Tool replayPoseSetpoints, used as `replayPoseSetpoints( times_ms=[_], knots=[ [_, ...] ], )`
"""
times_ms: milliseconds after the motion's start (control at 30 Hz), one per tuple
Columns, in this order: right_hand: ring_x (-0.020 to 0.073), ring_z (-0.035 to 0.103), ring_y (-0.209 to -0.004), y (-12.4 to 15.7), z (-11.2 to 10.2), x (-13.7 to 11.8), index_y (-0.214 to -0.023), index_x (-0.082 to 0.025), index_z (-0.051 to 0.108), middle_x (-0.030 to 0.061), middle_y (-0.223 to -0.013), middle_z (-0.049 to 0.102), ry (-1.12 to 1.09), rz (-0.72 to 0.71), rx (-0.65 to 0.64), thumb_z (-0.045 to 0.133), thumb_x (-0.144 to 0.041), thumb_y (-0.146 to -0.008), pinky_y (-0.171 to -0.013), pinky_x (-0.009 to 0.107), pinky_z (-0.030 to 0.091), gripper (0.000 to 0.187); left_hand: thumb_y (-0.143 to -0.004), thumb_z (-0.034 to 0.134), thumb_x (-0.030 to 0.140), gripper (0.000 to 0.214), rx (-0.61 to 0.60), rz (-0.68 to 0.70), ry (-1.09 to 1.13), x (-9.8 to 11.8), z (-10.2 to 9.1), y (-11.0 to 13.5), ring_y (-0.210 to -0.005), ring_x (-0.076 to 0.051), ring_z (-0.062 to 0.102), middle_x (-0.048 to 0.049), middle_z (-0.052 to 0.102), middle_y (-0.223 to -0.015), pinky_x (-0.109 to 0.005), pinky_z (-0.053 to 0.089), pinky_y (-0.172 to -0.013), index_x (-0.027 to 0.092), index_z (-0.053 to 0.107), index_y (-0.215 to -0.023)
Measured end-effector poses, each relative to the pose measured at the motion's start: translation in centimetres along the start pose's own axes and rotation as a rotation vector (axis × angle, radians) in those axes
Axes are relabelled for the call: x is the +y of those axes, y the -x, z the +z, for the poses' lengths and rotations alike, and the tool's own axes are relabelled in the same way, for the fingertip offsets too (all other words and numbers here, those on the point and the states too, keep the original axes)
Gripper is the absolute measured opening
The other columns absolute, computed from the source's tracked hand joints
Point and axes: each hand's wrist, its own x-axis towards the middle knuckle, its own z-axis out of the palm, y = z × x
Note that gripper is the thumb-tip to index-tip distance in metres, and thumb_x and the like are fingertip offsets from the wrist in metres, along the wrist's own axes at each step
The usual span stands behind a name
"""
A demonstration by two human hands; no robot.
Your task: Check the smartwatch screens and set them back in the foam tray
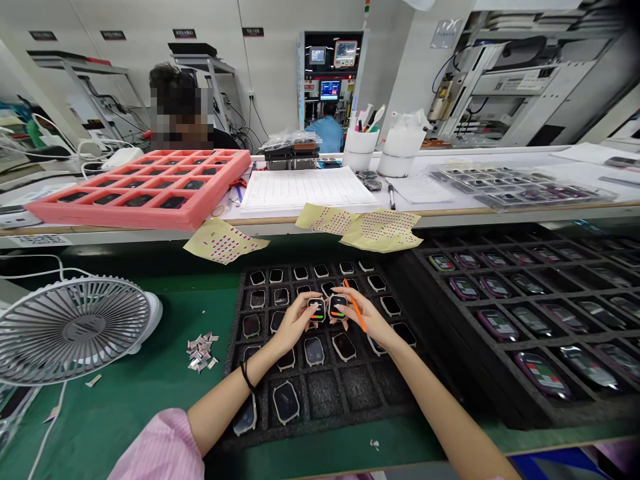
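Note:
My left hand (pixel 300 317) grips a smartwatch body (pixel 316 311) with a lit screen, thumb at its face. Beside it, my right hand (pixel 361 315) holds a second lit smartwatch body (pixel 338 307). The two watches are held side by side, screens toward me. An orange stick (pixel 355 305), perhaps a pen, is also tucked in the right hand and slants across it. Below both hands lies a black foam tray (pixel 324 393) whose compartments hold several dark-screened watch bodies (pixel 314 351); a few front compartments hold none.
A second black foam tray (pixel 475 365) with purple-rimmed watches stands at the right. A fan (pixel 83 327) and scraps of small labels (pixel 201 352) are at the left. On the shelf sit a pink foam tray (pixel 195 217), papers (pixel 305 187) and pen cups (pixel 360 150). Yellow dotted sheets (pixel 383 230) hang from its edge.

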Motion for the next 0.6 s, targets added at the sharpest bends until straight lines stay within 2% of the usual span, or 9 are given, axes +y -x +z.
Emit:
replayPoseSetpoints(
  times_ms=[200,600],
  knots=[
    [0.0156,0.066,-0.068,0.35,0.09,-0.42,-0.117,-0.024,0.053,0.0064,-0.103,0.064,-0.023,-0.001,0.002,0.057,-0.042,-0.086,-0.052,0.026,0.048,0.036,-0.082,0.056,0.050,0.043,-0.034,-0.029,0.061,0.45,-0.03,0.01,-0.058,-0.010,0.055,-0.0039,0.060,-0.090,-0.020,0.037,-0.045,0.018,0.052,-0.111],
    [0.0149,0.066,-0.065,0.16,0.01,-0.10,-0.118,-0.024,0.052,0.0059,-0.101,0.064,-0.026,-0.006,-0.006,0.061,-0.038,-0.083,-0.051,0.026,0.048,0.039,-0.083,0.058,0.048,0.043,-0.013,-0.023,0.074,0.39,-0.02,0.05,-0.059,-0.009,0.053,-0.0039,0.060,-0.091,-0.019,0.038,-0.046,0.017,0.051,-0.113]
  ],
)
